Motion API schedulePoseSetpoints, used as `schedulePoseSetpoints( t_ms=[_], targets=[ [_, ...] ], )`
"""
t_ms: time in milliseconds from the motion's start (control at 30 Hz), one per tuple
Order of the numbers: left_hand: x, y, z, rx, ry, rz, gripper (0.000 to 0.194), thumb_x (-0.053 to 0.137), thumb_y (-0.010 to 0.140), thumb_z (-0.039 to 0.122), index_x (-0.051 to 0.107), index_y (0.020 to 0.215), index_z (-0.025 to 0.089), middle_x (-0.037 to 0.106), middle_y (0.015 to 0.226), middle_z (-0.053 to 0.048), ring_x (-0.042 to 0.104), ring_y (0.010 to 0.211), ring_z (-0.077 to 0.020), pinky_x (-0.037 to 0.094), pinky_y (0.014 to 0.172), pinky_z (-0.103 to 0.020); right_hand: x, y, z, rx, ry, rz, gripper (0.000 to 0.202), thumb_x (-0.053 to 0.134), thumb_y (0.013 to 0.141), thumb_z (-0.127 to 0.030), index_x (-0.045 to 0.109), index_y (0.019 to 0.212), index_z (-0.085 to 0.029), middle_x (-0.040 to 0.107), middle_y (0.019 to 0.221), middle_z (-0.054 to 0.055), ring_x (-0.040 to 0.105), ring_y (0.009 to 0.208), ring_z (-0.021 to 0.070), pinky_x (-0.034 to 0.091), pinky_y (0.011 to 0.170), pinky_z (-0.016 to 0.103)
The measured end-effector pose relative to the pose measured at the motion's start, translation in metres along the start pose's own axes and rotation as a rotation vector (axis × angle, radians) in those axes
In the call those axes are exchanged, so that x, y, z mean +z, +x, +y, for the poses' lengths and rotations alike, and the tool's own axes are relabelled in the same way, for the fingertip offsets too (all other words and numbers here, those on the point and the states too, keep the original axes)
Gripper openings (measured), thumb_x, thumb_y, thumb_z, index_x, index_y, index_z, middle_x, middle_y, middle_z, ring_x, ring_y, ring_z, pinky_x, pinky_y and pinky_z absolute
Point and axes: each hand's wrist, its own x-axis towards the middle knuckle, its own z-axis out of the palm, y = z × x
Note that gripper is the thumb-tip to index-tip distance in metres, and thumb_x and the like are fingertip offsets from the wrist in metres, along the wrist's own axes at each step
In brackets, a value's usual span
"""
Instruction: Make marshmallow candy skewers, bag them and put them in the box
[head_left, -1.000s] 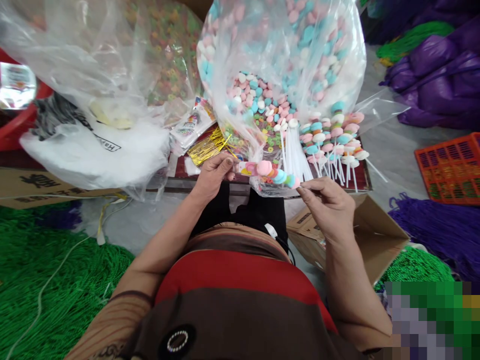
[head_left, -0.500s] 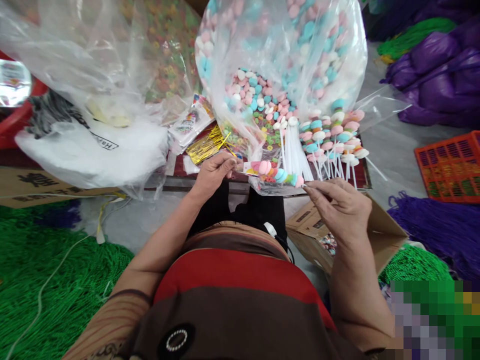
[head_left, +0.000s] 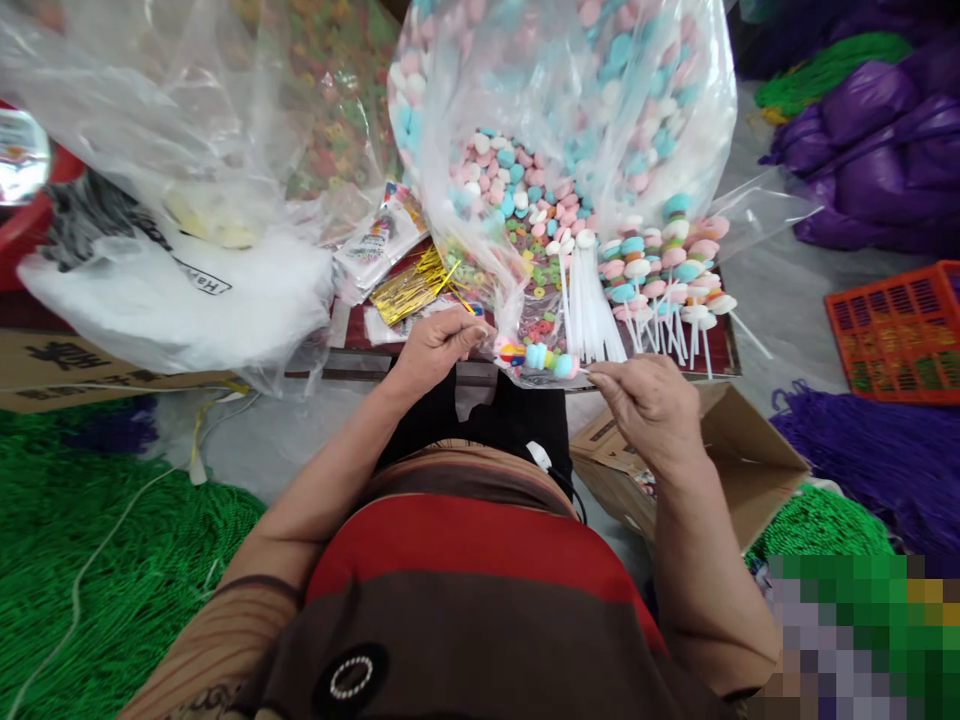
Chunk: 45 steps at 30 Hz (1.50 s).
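1. at a dark red table (head_left: 720, 362), a worker holds one candy skewer (head_left: 551, 361) level between two hands, just above the table's near edge.
2. the right hand (head_left: 652, 405) is drawn narrow, thumb and fingers pinching the skewer's bare white stick, its blue, green and pink pieces pointing toward the other hand.
3. the left hand (head_left: 435, 355) is pinched narrow too, apparently gripping the end of a printed wrapper (head_left: 512, 352) that seems to cover the skewer's far end.
4. done, by the look of it: the held stick is fully loaded, and partly sleeved; exactly how far the clear film reaches cannot be told.
5. not done: no gold tie shows around the held piece, while a bundle of gold ties (head_left: 414, 285) lies beside a stack of wrappers (head_left: 381, 245).
6. on the table's right, a cluster of loaded skewers (head_left: 671, 265) shows no wrapping that can be made out.
7. next to them lie white sticks (head_left: 585, 305), near a large clear bag (head_left: 660, 50) well stocked with loose candies (head_left: 517, 185), suggesting plenty remains.
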Motion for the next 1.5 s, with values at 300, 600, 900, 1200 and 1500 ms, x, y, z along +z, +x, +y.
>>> schedulePoseSetpoints(
  t_ms=[300,600,900,1200,1500],
  targets=[
    [-0.001,0.000,0.004,-0.059,-0.066,0.133,0.044,0.078,0.080,0.063,0.077,0.076,0.020,0.052,0.054,0.004,0.043,0.048,-0.0075,0.037,0.051,-0.023,0.013,-0.002,-0.011,0.346,0.457,0.056,0.015,0.072,0.091,-0.039,0.079,0.088,-0.026,0.078,0.080,0.002,0.069,0.071,0.0187,0.054,0.067,0.033],
    [-0.003,-0.003,0.023,0.076,0.140,0.166,0.036,0.076,0.085,0.057,0.082,0.080,0.022,0.063,0.066,-0.001,0.057,0.066,-0.0140,0.045,0.069,-0.029,0.017,-0.003,-0.006,0.229,0.335,0.039,0.020,0.068,0.095,-0.041,0.081,0.092,-0.028,0.074,0.075,0.003,0.067,0.072,0.0203,0.054,0.071,0.036],
    [-0.007,-0.003,0.025,0.024,-0.020,-0.083,0.035,0.078,0.083,0.056,0.083,0.092,0.022,0.069,0.073,-0.002,0.057,0.060,-0.0109,0.049,0.063,-0.026,0.027,-0.004,0.001,0.223,0.407,0.115,0.008,0.075,0.089,-0.036,0.081,0.089,-0.030,0.069,0.078,0.002,0.063,0.076,0.0198,0.052,0.069,0.035],
    [-0.001,-0.001,0.027,-0.361,-0.605,-0.229,0.064,0.074,0.074,0.074,0.077,0.104,0.018,0.070,0.083,-0.009,0.066,0.063,-0.0198,0.055,0.052,-0.032,0.043,-0.005,-0.009,0.282,0.695,0.124,0.005,0.079,0.086,-0.032,0.081,0.086,-0.028,0.071,0.079,0.001,0.063,0.072,0.0168,0.052,0.070,0.033],
    [0.012,-0.001,0.039,-0.270,-0.464,-0.150,0.055,0.098,0.054,0.046,0.081,0.101,0.023,0.075,0.093,-0.004,0.069,0.080,-0.0179,0.057,0.078,-0.032,0.048,0.002,-0.024,0.325,0.836,0.187,0.007,0.078,0.087,-0.033,0.083,0.090,-0.028,0.069,0.077,0.001,0.059,0.069,0.0152,0.049,0.069,0.032]
  ],
)
